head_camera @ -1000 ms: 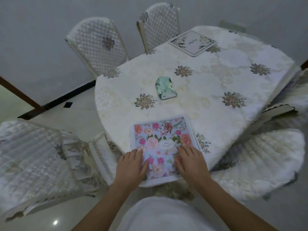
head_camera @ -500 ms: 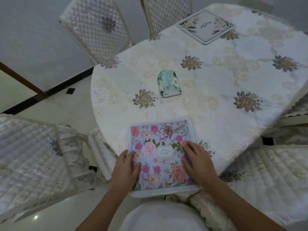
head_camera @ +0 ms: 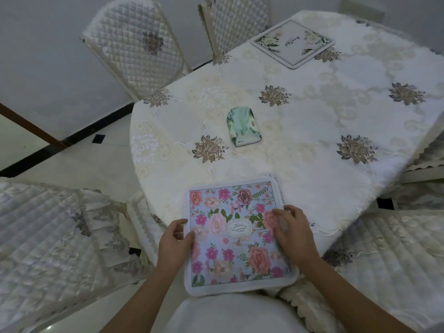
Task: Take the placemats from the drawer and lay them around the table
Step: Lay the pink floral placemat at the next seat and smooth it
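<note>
Home dining room; embroidered tablecloth [head_camera: 300, 131] on table, quilted chair covers [head_camera: 134, 44], tiled floor [head_camera: 79, 164]

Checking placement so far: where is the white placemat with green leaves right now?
The white placemat lies flat at the table's far edge, upper right in the head view, near a quilted chair.

Two placemats counted, a floral placemat [head_camera: 236, 236] near and a white placemat [head_camera: 292, 43] far, one green packet [head_camera: 243, 126], one table [head_camera: 312, 121], two hands seen.
</note>
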